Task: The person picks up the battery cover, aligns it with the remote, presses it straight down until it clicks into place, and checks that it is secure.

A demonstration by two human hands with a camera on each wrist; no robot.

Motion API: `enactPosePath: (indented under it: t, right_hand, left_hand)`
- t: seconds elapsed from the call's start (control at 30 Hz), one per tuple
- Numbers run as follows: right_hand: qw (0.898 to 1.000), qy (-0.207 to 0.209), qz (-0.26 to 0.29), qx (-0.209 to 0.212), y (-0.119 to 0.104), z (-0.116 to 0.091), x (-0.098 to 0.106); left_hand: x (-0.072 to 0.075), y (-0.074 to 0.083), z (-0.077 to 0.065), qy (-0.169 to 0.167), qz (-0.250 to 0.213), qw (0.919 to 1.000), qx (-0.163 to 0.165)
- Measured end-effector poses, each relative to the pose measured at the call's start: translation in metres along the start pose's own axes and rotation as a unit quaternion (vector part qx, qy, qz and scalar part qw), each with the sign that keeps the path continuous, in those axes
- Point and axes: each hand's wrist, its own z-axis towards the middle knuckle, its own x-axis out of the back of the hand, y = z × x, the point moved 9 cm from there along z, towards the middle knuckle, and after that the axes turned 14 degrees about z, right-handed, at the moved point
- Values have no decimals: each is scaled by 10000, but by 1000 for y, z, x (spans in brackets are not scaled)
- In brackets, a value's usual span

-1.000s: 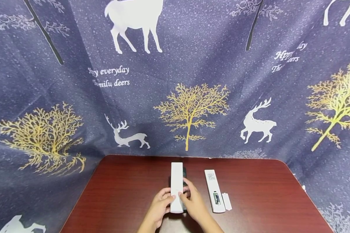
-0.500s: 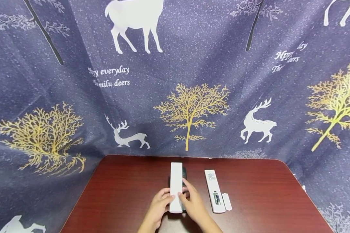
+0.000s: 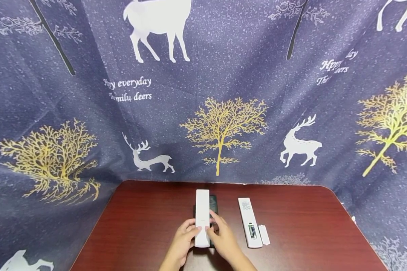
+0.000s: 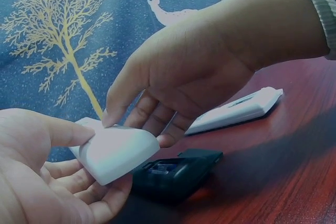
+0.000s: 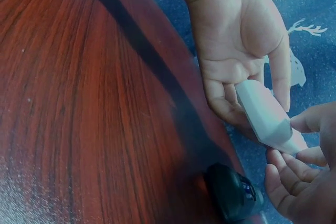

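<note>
A white remote control [image 3: 202, 205], plain back upward, is held between both hands over the table. My left hand [image 3: 184, 241] grips its left side near the close end, thumb on top and fingers beneath, as the left wrist view shows. The right hand [image 3: 225, 241] pinches the opposite side, its thumb on the back near a faint seam and its index finger along the edge. Below lies a black remote control [image 4: 173, 179] with a recess in its upper face, partly hidden in the head view by the white one.
To the right lies a second white remote control [image 3: 247, 212], its battery compartment exposed with a battery [image 3: 252, 230] inside. A loose battery cover [image 3: 264, 235] is beside it. The reddish wooden table [image 3: 139, 222] ends against a blue deer-print cloth [image 3: 88, 158].
Both hands have shifted slightly left with the held white remote control, uncovering more of the black one beneath. Their hold looks the same.
</note>
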Motion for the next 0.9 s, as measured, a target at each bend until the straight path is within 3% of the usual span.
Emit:
enactPosePath:
  t: [0.43, 0.9]
  right_hand:
    - [9995, -219, 60, -203, 0, -2, -12]
    - [9986, -437, 294, -84, -3, -4, -28]
  left_hand:
    - [10, -5, -2, 170, 80, 9998, 28]
    - [22, -5, -6, 438, 85, 9990, 49]
